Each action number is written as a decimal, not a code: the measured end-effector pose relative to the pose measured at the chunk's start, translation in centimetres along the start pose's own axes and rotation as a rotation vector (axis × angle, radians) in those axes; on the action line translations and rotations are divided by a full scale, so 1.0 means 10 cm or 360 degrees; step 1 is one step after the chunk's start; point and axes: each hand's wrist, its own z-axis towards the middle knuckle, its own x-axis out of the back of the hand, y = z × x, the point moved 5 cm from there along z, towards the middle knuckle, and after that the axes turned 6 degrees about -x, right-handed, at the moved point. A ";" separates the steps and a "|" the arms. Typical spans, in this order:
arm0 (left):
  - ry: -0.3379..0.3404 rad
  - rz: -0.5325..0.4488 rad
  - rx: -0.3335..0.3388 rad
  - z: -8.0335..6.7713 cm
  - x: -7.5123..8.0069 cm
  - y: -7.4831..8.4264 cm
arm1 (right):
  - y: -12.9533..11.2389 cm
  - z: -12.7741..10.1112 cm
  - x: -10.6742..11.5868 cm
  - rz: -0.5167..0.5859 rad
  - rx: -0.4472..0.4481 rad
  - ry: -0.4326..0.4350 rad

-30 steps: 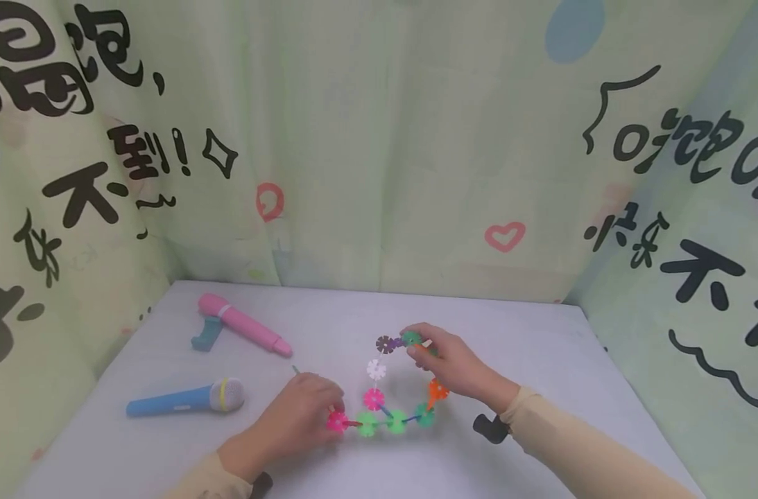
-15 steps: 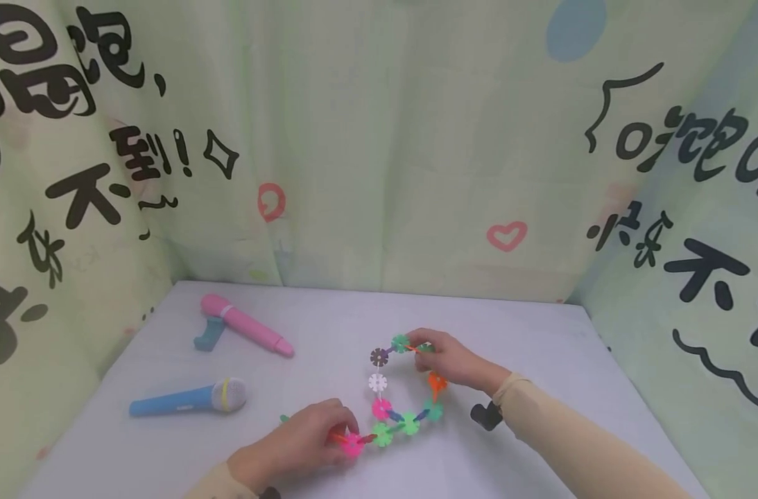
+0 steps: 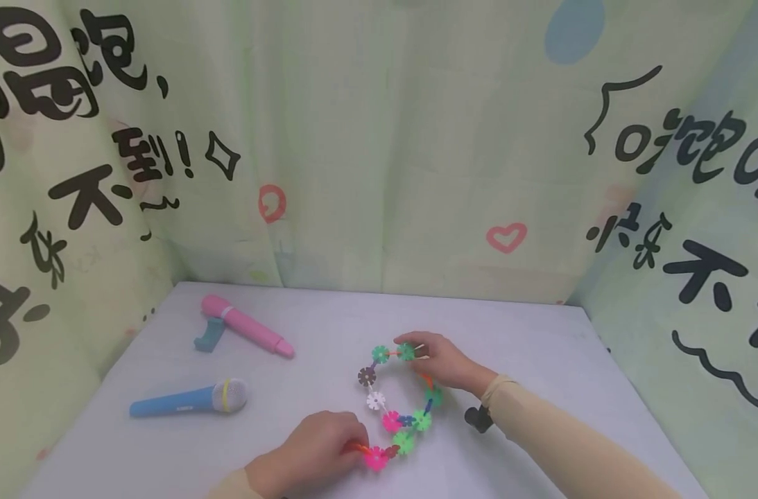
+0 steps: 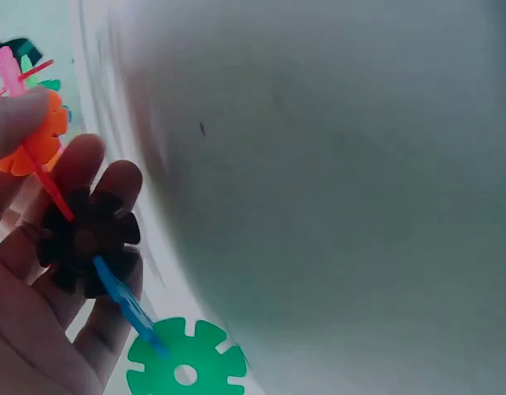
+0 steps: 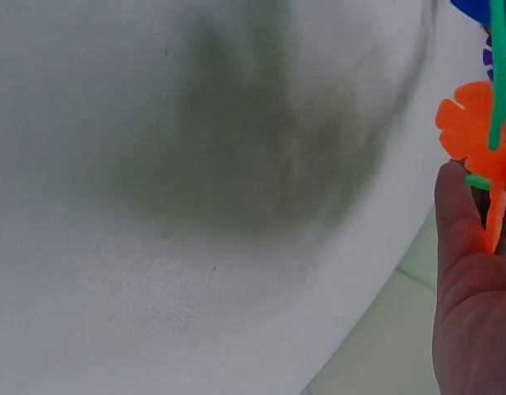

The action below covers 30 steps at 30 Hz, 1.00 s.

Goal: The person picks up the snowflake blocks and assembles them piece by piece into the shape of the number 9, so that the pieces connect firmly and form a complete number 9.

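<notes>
A chain of coloured snowflake discs joined by thin sticks (image 3: 391, 409) lies in a loop on the white table (image 3: 541, 360). My left hand (image 3: 354, 449) grips its near end beside a bright pink disc (image 3: 375, 458). My right hand (image 3: 417, 348) pinches the far end at a green disc (image 3: 406, 351). In the left wrist view my fingers (image 4: 39, 271) curl round a black disc (image 4: 88, 243), with an orange disc (image 4: 39, 146) above it and a green disc (image 4: 187, 370) below. In the right wrist view a fingertip (image 5: 460, 222) touches a stick under an orange disc (image 5: 473, 127).
A pink toy microphone (image 3: 244, 326) on a teal stand (image 3: 207, 336) lies at the back left. A blue toy microphone (image 3: 185, 400) lies nearer on the left. Printed pale green curtains (image 3: 379, 152) close the table in on three sides.
Both hands have drawn the chain towards the near edge. The left hand moved right and nearer, the right hand came slightly nearer, and the loop is narrower and longer.
</notes>
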 end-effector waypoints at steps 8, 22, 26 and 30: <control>-0.0073 0.0190 -0.0124 0.06 -0.10 0.18 | 0.06 0.02 -0.05 -0.0055 0.0033 -0.0023; -0.0280 0.0147 0.0014 0.04 -0.08 0.26 | 0.12 -0.01 -0.05 -0.0079 0.0006 -0.0029; -0.0232 0.0081 0.0069 -0.05 0.09 0.15 | 0.15 -0.07 0.01 -0.0067 -0.0030 -0.0086; -0.0064 0.0070 0.0198 -0.18 0.41 -0.05 | 0.17 -0.18 0.15 -0.0130 -0.0099 -0.0057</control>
